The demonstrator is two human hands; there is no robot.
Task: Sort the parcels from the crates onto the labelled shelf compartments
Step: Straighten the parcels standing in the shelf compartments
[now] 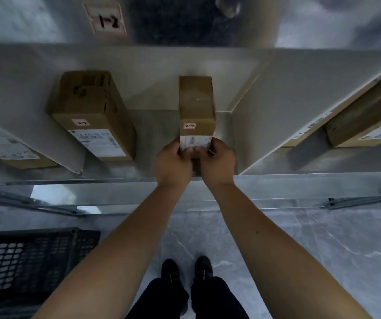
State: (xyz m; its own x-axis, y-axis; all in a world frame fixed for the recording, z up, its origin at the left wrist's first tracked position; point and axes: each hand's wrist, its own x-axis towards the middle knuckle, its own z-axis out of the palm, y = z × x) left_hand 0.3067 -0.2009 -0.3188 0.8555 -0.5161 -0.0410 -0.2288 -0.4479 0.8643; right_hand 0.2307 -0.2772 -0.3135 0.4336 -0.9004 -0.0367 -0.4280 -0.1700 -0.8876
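Observation:
A narrow brown cardboard parcel with a small pink tag and a white label stands in the middle shelf compartment. My left hand and my right hand both grip its near end from either side, fingers wrapped over the label. A pink sign reading "1-2" hangs on the shelf above this compartment. A second, larger parcel with a pink tag and shipping label rests in the same compartment to the left, apart from the held one.
White dividers wall the compartment on both sides. More parcels lie in the left compartment and the right one. A black plastic crate sits on the floor at lower left. My feet stand on grey marble floor.

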